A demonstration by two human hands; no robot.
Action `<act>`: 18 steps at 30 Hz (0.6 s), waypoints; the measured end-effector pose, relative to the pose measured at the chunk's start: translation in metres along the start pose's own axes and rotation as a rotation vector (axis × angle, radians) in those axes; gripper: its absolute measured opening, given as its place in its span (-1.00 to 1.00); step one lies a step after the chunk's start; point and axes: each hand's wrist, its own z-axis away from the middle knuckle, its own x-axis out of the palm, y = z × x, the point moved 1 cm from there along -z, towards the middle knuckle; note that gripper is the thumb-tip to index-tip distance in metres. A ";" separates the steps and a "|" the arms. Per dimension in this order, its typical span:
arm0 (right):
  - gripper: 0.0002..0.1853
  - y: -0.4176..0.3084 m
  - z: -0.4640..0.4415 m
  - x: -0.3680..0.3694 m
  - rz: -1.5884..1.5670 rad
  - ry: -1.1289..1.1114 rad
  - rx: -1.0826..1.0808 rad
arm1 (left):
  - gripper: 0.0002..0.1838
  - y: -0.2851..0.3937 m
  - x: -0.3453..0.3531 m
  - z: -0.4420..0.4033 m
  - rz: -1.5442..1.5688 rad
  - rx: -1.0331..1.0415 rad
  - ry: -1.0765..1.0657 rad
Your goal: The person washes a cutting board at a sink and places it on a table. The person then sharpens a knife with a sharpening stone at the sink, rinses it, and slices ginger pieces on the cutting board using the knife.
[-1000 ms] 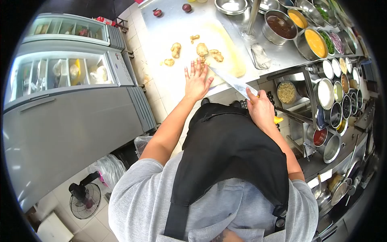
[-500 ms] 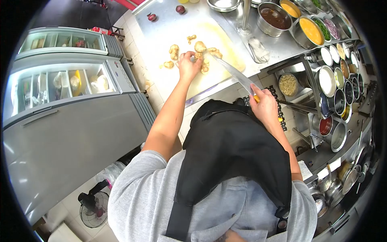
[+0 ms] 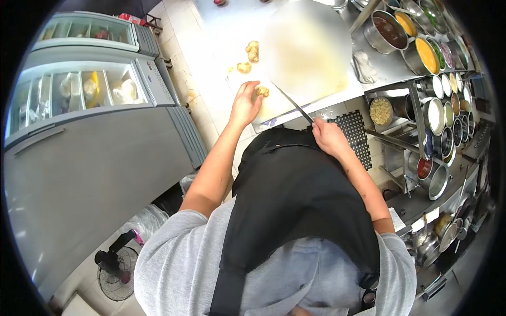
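Observation:
My right hand [image 3: 329,136] is closed round the handle of a long knife [image 3: 293,102], whose blade reaches up and left over the pale cutting board [image 3: 311,97]. My left hand [image 3: 246,103] is at the board's left side, fingers apart, with its fingertips beside a small piece of ginger [image 3: 262,91]. Two further ginger pieces lie beyond it, a larger one [image 3: 252,51] and a smaller one [image 3: 243,67]. A whitish blur covers the middle of the board and hides what lies there.
A folded cloth [image 3: 364,67] lies on the steel counter to the right, near a pot of brown sauce [image 3: 386,31] and a pot of orange liquid [image 3: 423,56]. Containers fill the rack [image 3: 421,121] at the right. A freezer [image 3: 105,158] stands at the left.
The knife has turned so its blade shows edge-on, and my right hand has shifted slightly left. My left hand, flat on the ginger at first, has moved left and down. A blur now covers several ginger pieces.

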 end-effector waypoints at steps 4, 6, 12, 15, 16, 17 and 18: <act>-0.76 -0.010 -0.007 0.023 0.179 -0.037 0.033 | -0.69 -0.012 0.001 0.001 -0.055 0.142 -0.087; -0.78 -0.019 -0.004 0.023 0.207 -0.043 0.052 | -0.75 -0.006 0.003 -0.002 -0.007 0.052 -0.090; -0.83 -0.040 0.008 0.004 0.285 -0.022 0.019 | -0.77 0.002 0.009 -0.003 0.088 -0.103 -0.079; -0.87 -0.047 0.013 0.005 0.343 -0.035 0.002 | -0.78 0.007 0.011 -0.002 0.045 -0.100 -0.038; -0.86 -0.053 0.015 0.004 0.376 -0.079 0.034 | -0.78 0.007 0.013 -0.001 0.047 -0.104 -0.048; -0.83 -0.059 0.014 0.001 0.413 -0.122 0.063 | -0.77 0.005 0.013 -0.001 0.052 -0.103 -0.038; -0.84 -0.064 0.017 -0.002 0.457 -0.133 0.074 | -0.77 0.004 0.014 -0.002 0.058 -0.102 -0.028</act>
